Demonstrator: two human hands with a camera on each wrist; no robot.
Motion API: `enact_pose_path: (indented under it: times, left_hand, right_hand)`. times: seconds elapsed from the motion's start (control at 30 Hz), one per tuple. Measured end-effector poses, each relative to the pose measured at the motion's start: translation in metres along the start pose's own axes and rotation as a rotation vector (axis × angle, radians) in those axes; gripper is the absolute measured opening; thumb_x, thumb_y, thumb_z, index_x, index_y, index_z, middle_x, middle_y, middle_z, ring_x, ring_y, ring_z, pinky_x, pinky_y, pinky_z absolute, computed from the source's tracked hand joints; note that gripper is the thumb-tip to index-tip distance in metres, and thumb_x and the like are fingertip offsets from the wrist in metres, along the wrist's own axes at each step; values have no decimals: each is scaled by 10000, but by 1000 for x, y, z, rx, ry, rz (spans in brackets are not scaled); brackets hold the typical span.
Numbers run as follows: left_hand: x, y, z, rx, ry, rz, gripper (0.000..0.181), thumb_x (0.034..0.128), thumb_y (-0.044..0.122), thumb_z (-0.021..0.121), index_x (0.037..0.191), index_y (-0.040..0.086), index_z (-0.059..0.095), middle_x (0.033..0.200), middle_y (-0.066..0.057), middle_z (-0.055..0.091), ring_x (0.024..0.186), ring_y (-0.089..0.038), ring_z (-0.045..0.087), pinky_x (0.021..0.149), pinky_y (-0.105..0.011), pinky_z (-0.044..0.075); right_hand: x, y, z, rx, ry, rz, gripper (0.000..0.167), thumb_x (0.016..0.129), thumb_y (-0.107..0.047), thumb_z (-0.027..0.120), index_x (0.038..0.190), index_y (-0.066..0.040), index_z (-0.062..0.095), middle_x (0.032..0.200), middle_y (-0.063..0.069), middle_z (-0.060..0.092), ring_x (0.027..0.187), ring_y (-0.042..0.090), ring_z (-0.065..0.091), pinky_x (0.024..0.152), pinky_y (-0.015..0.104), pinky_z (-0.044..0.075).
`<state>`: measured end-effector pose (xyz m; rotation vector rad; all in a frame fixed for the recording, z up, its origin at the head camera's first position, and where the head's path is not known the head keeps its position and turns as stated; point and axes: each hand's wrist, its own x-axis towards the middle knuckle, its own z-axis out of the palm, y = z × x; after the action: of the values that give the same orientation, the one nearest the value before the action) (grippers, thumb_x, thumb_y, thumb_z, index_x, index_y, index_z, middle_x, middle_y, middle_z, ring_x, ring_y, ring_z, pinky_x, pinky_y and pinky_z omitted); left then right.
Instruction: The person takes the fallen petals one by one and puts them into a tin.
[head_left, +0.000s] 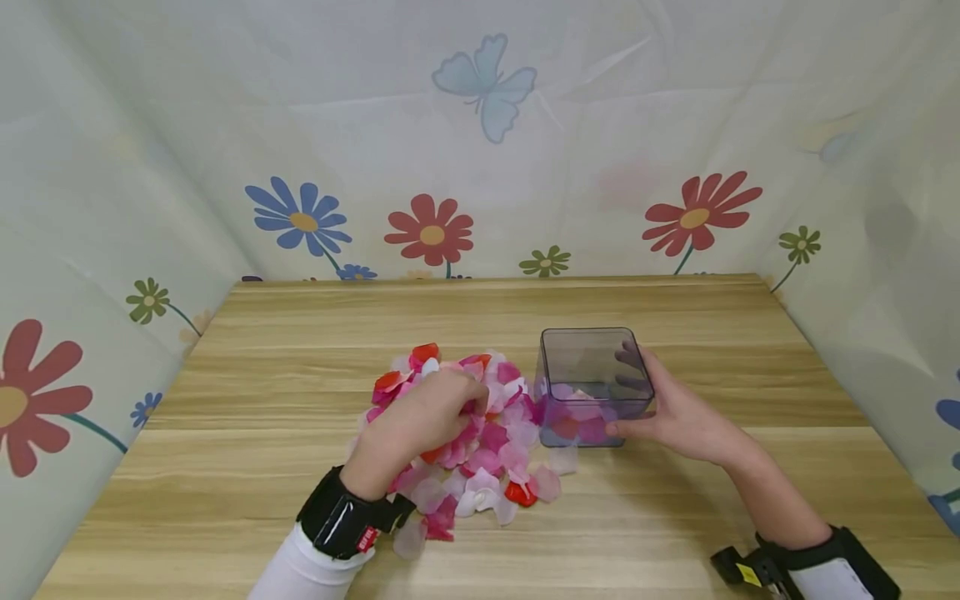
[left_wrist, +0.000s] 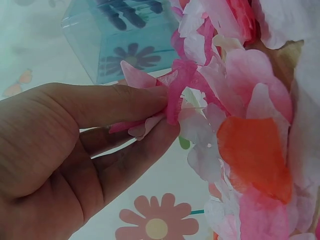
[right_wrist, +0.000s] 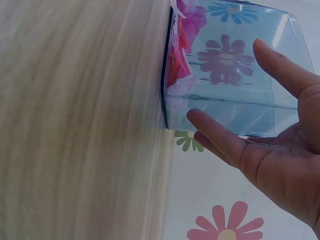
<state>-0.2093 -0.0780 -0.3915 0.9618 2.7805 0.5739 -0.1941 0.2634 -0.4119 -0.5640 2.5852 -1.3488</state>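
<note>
A clear bluish box (head_left: 592, 358) stands upright on the table with pink and red petals (head_left: 577, 421) at its bottom. The right hand (head_left: 686, 417) is at its right side, thumb on the near side and fingers behind; in the right wrist view the hand (right_wrist: 280, 145) has its fingers spread along the box (right_wrist: 240, 75). Left of the box lies a loose heap of pink, white and red petals (head_left: 491, 450), the left hand (head_left: 420, 417) over it. Thumb and fingertips of the left hand (left_wrist: 100, 130) pinch a few pink petals (left_wrist: 175, 90), seen in the left wrist view.
The wooden table (head_left: 675, 517) carries the box and heap. Stray petals (head_left: 409, 537) lie at the heap's near edge, and others lie close to the box. A white cloth (head_left: 570, 167) printed with flowers and a butterfly hangs behind and at both sides.
</note>
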Motion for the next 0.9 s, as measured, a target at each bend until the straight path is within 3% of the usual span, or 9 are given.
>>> enact_pose_path:
  times: [0.57,0.9]
  left_hand:
    - [-2,1,-5,-26,28,-16,140,882,88,817,1006,110,754,837,74,644,789,-116,593,736,-229,536]
    - [-1,1,-6,-17,33,11,138,889,100,815,1010,117,751,852,70,669,787,-105,612,739,-216,533]
  right_hand:
    - [1,-1,-1,-14,6,7,1148,835,-205,880,1624,-32,64,1578,300,296,1356,517,415,1062,678,356]
    - [0,1,1,-17,2,28,1155,841,-219,877,1627,-36,51,1588,294,287,1366,516,406,1067,674,353]
